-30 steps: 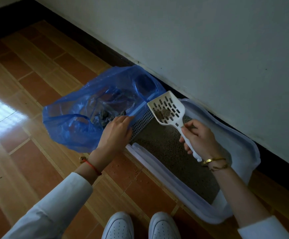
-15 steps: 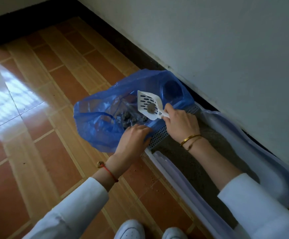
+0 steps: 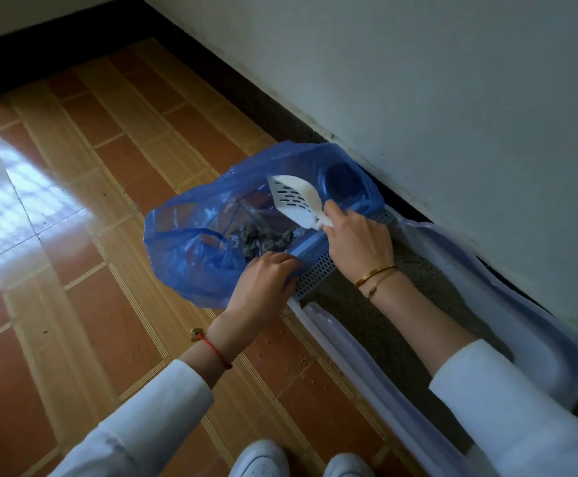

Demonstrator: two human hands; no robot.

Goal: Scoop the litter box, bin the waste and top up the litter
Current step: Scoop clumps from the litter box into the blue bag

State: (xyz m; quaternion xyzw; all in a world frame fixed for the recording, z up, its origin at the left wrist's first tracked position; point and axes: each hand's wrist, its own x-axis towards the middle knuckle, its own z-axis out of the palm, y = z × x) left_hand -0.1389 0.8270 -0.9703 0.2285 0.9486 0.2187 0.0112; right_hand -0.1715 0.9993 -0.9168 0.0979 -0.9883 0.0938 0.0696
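Two hands: right grips one scoop; left holds one bag.

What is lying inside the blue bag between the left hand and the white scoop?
In the head view, dark waste clumps lie in the blue bag between the left hand and the white scoop.

A: What colour is the bag under the left hand?
B: Translucent blue, with dark grey clumps just beyond the fingers.
A: And the scoop in the right hand?
B: White, patterned with dark slots.
A: Below that wrist?
B: Grey-brown litter in a pale lavender box, its grid dotted with holes.
A: The wrists?
B: Gold bangles right, red cord left, white sleeves.
A: The floor?
B: Terracotta and tan tiles.
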